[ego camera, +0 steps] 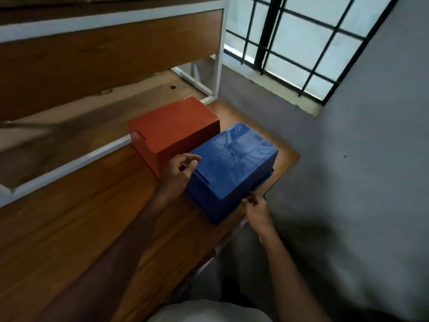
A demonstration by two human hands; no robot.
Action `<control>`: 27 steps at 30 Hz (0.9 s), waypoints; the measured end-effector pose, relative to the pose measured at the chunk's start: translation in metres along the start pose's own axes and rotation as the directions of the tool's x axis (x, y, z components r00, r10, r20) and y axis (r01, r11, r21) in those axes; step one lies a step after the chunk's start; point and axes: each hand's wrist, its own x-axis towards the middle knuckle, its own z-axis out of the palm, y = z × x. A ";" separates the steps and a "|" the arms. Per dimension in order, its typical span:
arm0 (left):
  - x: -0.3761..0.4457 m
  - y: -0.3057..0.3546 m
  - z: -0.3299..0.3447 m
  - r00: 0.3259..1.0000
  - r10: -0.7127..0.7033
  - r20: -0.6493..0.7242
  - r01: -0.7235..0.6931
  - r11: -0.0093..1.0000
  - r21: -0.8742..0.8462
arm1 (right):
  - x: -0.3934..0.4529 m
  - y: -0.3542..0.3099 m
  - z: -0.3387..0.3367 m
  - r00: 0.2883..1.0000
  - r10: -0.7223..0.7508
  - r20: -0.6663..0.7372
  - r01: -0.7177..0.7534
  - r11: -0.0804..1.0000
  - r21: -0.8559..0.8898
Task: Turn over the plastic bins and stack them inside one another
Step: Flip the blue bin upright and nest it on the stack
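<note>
Two plastic bins lie upside down, side by side, on a wooden table [69,228]. The red bin [169,129] is farther away and to the left. The blue bin [234,163] is nearer, close to the table's right edge. My left hand [181,170] rests at the blue bin's left near corner, in the gap between the bins, fingers curled against its side. My right hand [255,210] touches the blue bin's near right bottom rim, fingertips at the edge. Whether either hand grips the bin firmly is unclear.
A white-framed wooden shelf unit [111,49] stands behind the bins on the table. A grey wall [359,182] and a barred window [301,43] are to the right. The table's right edge runs just beside the blue bin.
</note>
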 end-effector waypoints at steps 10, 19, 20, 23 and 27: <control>0.089 -0.006 0.053 0.995 -0.076 -0.058 0.095 0.843 0.530 | 0.078 0.010 -0.029 0.992 -0.027 0.127 0.060 0.961 -0.269; 0.089 -0.022 0.071 0.959 -0.262 -0.112 0.274 0.746 0.607 | 0.098 0.023 -0.037 0.991 0.042 0.125 -0.016 0.980 -0.199; 0.087 -0.023 0.074 0.956 -0.272 -0.107 0.280 0.749 0.601 | 0.098 0.022 -0.038 0.991 0.073 0.113 -0.053 0.984 -0.172; 0.074 -0.006 0.083 0.948 -0.307 -0.077 0.291 0.748 0.596 | 0.098 0.020 -0.042 0.987 0.124 0.098 -0.119 0.991 -0.059; 0.052 0.010 0.094 0.952 -0.301 -0.055 0.277 0.773 0.571 | 0.104 0.028 -0.048 0.987 0.132 0.092 -0.139 0.988 0.067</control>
